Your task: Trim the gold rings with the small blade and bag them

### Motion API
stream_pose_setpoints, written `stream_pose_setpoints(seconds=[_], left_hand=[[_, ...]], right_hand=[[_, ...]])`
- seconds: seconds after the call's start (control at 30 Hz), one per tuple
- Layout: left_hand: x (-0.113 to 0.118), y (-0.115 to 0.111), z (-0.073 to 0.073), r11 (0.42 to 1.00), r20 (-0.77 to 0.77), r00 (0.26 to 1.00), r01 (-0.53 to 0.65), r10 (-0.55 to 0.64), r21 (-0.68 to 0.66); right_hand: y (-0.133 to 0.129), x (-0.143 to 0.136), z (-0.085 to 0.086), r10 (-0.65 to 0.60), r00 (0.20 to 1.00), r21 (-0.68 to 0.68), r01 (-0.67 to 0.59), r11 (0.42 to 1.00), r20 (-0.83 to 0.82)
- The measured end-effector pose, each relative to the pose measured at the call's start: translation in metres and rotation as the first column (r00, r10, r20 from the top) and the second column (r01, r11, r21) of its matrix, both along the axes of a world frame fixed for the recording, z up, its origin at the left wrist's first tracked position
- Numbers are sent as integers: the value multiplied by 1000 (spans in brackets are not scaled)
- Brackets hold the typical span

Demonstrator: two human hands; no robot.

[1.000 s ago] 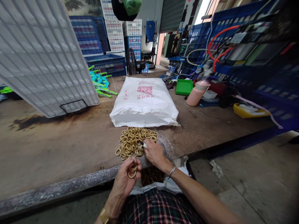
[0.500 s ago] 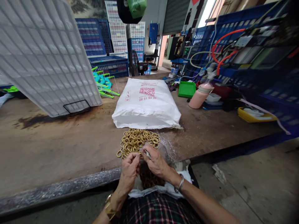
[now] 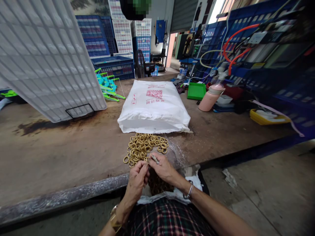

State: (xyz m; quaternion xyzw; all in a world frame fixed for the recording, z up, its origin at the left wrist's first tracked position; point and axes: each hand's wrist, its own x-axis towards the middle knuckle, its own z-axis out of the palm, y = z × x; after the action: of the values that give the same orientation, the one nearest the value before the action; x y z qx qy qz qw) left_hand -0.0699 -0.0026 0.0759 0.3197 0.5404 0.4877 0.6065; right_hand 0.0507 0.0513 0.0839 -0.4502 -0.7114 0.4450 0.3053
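Observation:
A pile of gold-coloured rings (image 3: 140, 147) lies on the table in front of my hands. My left hand (image 3: 138, 177) is closed in a pinch, with a single gold-coloured ring (image 3: 146, 159) at its fingertips, partly hidden. Close beside it, my right hand (image 3: 163, 168) grips a slim silvery metal tool (image 3: 155, 159), whose exact kind is hard to make out. The right fingertips meet the same ring. Below both hands, on my lap, an opened white sack (image 3: 195, 183) holds many darker rings (image 3: 158, 187).
A full white printed sack (image 3: 155, 108) lies behind the pile. At left stands a tall white plastic tray (image 3: 56, 65), with green and turquoise pieces (image 3: 108, 87) beside it. A green tray (image 3: 196, 90), pink bottle (image 3: 210, 98) and yellow tray (image 3: 268, 117) are at right.
The silvery tool in my right hand has tilted slightly and shows more clearly. Both hands stay close together at the pile's near edge. The view has shifted a little.

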Motion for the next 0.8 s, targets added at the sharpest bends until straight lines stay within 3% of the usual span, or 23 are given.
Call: stream_pose_setpoints(seconds=[0.27,0.37,0.5,0.8], left_hand=[[0,-4,-2,1000,130,991,11,-14,23],[1,-4,0,1000,163,987,-12,8,26],[2,-4,2,999,161,986,-39,36,13],[1,-5,2,998,46,997,-57,55,29]], right_hand=[[1,3,3,14,999,20,-13,1000,-42],[-1,7,-1,-12,994,134,-2,991,105],[-8,12,-6,55,939,272,-153,950,339],[-10,12,-4,126,873,229,-259,938,471]])
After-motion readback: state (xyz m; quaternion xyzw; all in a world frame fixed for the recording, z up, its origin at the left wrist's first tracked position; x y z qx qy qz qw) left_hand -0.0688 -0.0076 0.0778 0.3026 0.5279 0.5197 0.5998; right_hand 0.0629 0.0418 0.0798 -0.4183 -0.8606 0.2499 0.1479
